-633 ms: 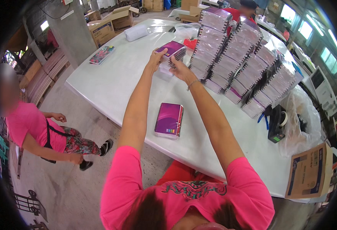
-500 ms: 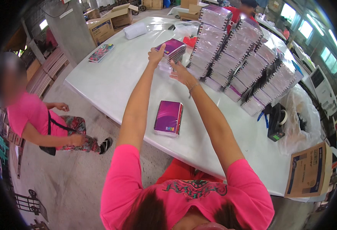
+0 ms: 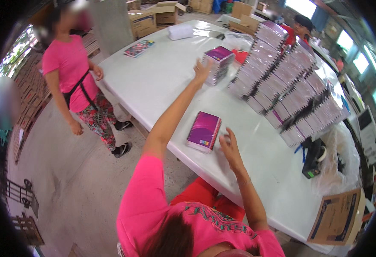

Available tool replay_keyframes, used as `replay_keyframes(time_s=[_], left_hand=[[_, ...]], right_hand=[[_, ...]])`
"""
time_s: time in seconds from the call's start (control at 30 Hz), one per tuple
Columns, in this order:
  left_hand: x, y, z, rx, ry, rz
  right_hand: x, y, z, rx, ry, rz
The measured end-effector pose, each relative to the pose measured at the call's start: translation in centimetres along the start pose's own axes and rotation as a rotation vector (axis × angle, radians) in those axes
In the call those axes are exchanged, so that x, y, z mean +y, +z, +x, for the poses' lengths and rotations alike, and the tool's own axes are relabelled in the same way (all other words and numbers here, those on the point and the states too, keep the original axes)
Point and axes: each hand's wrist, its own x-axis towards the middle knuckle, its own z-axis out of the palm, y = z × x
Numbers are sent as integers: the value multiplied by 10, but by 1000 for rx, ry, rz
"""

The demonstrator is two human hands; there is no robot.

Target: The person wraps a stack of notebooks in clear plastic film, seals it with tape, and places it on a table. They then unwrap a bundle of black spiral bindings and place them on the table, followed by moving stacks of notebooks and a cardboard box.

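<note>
A stack of spiral notebooks (image 3: 218,66) with a purple cover on top stands on the white table in front of me. My left hand (image 3: 201,72) is open at its left side, fingers stretched toward its upper edge; whether they touch is hard to tell. Closer to me lies a smaller clear-wrapped pack of purple spiral notebooks (image 3: 204,130), with red edges along its right side. Just right of this pack hovers my right hand (image 3: 231,149), fingers apart and holding nothing.
Tall leaning piles of wrapped spiral notebooks (image 3: 282,77) fill the table's right side. Beyond them are a black tape dispenser (image 3: 313,159), a plastic bag (image 3: 338,158) and a cardboard box (image 3: 334,217). A white roll (image 3: 180,31) lies far back. A person in pink (image 3: 74,73) stands left.
My right hand has left the tall stack and come back toward me beside the near pack. The left hand has loosened its hold on the stack. The view has shifted left.
</note>
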Motion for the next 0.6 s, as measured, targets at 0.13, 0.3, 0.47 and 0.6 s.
replay_keyframes(time_s=[0.13,0.3,0.47,0.6], left_hand=[[9,-51,-118,-551,9,253],[-4,-109,-235,-743,194,467],[-53,-80,-251,-269,342,308],[-61,-40,-197,140,384,297]], right_hand=[[9,6,-56,-47,56,199],[38,39,-51,-31,-164,102],[32,62,9,30,-216,248],[15,49,62,-151,-154,562]])
